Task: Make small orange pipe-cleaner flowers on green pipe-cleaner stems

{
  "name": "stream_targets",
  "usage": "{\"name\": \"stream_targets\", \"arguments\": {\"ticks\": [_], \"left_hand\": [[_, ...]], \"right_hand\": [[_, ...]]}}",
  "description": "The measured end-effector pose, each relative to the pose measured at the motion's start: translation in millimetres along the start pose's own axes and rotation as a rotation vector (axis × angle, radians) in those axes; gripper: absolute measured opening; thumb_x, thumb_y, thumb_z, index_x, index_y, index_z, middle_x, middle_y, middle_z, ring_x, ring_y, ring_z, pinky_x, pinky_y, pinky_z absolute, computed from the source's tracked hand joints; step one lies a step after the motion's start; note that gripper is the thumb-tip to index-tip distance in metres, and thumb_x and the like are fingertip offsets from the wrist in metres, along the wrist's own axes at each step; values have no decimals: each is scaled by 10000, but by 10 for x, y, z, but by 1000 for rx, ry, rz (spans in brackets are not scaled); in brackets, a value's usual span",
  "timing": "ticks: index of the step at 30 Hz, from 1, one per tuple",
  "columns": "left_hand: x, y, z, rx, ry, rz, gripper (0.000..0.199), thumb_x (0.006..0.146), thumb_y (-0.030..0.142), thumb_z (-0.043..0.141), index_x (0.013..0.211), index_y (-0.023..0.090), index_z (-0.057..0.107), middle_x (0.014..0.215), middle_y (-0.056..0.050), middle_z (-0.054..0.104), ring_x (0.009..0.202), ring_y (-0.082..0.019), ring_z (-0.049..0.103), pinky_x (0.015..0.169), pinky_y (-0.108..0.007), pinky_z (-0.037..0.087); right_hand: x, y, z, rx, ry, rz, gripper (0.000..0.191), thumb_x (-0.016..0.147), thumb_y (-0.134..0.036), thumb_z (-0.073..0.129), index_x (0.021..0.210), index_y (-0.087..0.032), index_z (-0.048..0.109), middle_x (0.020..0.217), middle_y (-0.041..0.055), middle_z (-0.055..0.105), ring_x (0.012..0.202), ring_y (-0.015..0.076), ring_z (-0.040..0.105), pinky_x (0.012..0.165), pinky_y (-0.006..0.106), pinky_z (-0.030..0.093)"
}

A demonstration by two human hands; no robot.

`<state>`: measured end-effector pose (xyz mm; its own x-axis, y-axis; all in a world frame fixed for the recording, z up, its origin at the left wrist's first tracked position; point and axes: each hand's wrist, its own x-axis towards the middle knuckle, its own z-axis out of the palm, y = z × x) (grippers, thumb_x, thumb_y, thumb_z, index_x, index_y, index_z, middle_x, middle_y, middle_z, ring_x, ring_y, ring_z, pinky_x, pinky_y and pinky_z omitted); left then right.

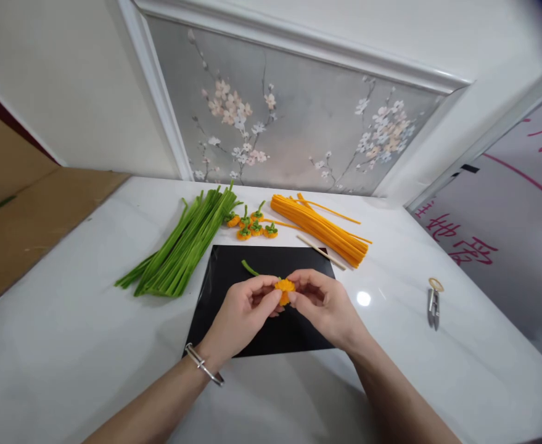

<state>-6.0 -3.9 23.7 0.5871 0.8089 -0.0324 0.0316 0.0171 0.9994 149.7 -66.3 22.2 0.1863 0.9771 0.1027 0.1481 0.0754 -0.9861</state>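
Observation:
Between my two hands is a small orange pipe-cleaner pumpkin (pixel 285 290), held above a black mat (pixel 261 336). My left hand (pixel 245 308) pinches its left side with thumb and fingers. From the right, my right hand (pixel 324 302) grips it the same way, its fingers closed. A short green pipe cleaner (pixel 249 267) sticks out beyond my left fingers; whether it joins the orange piece is hidden. Farther back on the table sit several finished little pumpkins (pixel 256 228), orange with curled green tops.
A bundle of green pipe cleaners (pixel 182 246) lies at the left. Orange pipe cleaners (pixel 321 228) lie at the back right beside a thin wooden stick (pixel 320 251). Small snips (pixel 433 305) rest on the white table (pixel 391 370) at the right. Cardboard (pixel 44 216) borders the left.

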Motion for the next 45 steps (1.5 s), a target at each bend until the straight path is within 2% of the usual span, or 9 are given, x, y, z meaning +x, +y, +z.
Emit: {"name": "stream_targets", "arguments": {"ticks": [10,17,24,28,31,35,38,41,45], "left_hand": [[0,63,61,-248,44,-232,217,774,320,698,890,139,669,806,-61,742,713,-168,712,647,-254,587],[-8,11,69,-118,55,-112,213,806,345,654,899,159,604,761,-22,723,725,-179,712,696,-310,608],[-36,-8,146,-163,134,-48,174,819,321,644,872,160,603,802,-1,689,750,-149,688,742,-300,610],[-23,-22,125,-160,82,-62,158,850,321,608,898,173,584,836,-4,692,782,-149,689,779,-312,601],[5,-33,50,-6,30,-3,175,861,317,588,974,184,583,904,-28,691,828,-168,691,794,-322,591],[43,-33,-49,309,68,163,225,838,263,605,1056,209,619,1042,-54,657,887,-180,659,732,-275,575],[58,-39,-65,376,8,235,202,840,196,575,1023,214,659,1018,-49,669,887,-176,646,725,-262,552],[56,-44,-30,277,37,199,138,823,178,585,933,186,667,931,-39,681,828,-163,644,735,-261,539],[43,-37,47,-20,117,12,101,787,204,646,878,162,644,859,-17,667,790,-141,640,770,-263,541]], "right_hand": [[47,-66,-42,138,-44,84,222,735,-287,682,916,-194,592,784,4,640,726,141,639,703,282,552],[35,49,-21,55,-1,39,345,763,-298,682,1070,-202,558,847,25,641,792,162,636,737,308,552],[26,29,41,70,70,45,265,749,-249,648,989,-197,549,844,20,635,743,144,617,694,281,540],[32,39,29,41,73,43,245,751,-237,629,976,-195,544,846,25,635,752,150,622,704,292,540],[31,72,7,-53,60,35,263,761,-208,602,1014,-197,530,850,22,635,755,151,628,706,289,534],[15,80,-6,-138,21,30,281,762,-172,583,1035,-202,520,836,9,639,744,146,630,710,287,526],[0,55,10,-141,-5,19,269,765,-169,577,1025,-209,525,820,-2,633,732,141,621,702,282,525],[-5,26,36,-133,47,4,219,763,-187,587,975,-212,537,821,1,614,718,138,606,693,275,522],[13,17,63,-43,116,24,183,757,-233,608,913,-221,513,831,4,596,718,139,594,678,270,517]]}}
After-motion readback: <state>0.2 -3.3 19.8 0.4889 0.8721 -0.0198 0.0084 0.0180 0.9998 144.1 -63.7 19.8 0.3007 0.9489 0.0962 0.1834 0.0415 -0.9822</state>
